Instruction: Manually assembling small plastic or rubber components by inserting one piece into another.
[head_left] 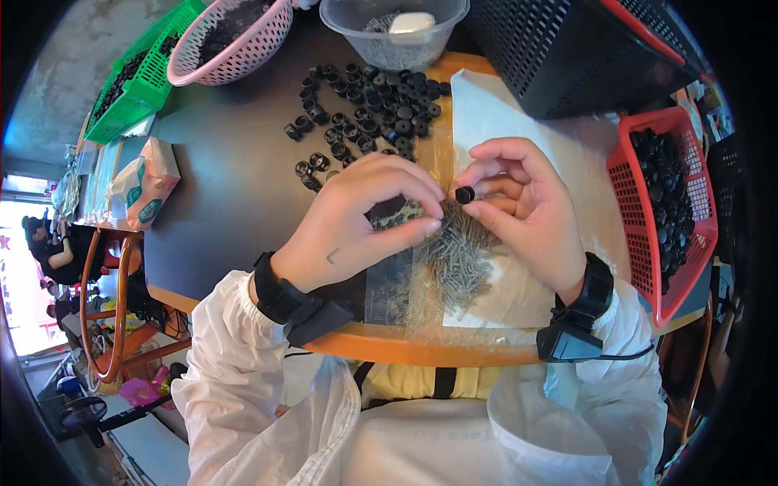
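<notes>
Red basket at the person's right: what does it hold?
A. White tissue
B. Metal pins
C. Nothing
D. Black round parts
D: the red basket is filled with black round parts, like the small black cap pinched in the right hand.

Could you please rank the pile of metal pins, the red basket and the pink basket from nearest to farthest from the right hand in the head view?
1. Pile of metal pins, just below the right hand.
2. Red basket, on its right.
3. Pink basket, far upper left.
</notes>
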The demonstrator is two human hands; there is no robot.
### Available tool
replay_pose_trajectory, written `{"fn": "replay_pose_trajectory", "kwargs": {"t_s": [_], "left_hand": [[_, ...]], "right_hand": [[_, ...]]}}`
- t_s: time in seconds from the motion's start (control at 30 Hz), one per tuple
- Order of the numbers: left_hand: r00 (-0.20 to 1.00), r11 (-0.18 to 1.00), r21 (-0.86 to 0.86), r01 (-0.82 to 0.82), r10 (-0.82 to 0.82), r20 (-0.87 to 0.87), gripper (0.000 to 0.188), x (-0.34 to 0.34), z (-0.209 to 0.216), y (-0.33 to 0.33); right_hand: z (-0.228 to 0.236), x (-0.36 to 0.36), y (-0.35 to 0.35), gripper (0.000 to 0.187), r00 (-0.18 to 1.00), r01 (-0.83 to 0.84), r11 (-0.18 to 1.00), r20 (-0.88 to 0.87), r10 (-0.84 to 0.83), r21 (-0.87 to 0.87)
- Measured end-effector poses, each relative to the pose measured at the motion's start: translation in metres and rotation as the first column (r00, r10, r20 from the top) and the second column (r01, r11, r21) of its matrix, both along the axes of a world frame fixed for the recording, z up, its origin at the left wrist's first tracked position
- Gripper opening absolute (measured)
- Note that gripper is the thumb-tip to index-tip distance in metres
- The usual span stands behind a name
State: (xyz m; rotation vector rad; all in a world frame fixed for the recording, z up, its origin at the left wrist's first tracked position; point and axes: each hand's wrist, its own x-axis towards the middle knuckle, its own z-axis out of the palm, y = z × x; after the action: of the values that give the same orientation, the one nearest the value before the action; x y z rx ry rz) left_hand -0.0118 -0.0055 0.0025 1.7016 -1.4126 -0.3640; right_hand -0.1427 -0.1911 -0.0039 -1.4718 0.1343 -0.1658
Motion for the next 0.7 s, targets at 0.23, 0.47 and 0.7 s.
{"fn": "replay_pose_trajectory", "kwargs": {"t_s": [0.23,0.47,0.7], "left_hand": [[0.892,0.987,-0.052,-0.150,0.113,-0.438,0.018,-0.011,-0.001,-0.003],[0.881,0.974,-0.044,-0.221,0.180,-0.437,0.040,-0.026,0.003,-0.010],[0.890,0.970,-0.013,-0.242,0.217,-0.401,0.048,-0.024,0.005,-0.010]], "right_hand": [[-0.001,-0.002,0.001,0.039,0.997,-0.002,0.998,0.073,-0.002,0.058],[0.004,-0.003,0.001,0.037,0.994,0.006,0.997,0.107,0.003,-0.078],[0.008,-0.006,0.003,0.036,0.982,0.093,0.867,0.187,0.001,-0.490]]}}
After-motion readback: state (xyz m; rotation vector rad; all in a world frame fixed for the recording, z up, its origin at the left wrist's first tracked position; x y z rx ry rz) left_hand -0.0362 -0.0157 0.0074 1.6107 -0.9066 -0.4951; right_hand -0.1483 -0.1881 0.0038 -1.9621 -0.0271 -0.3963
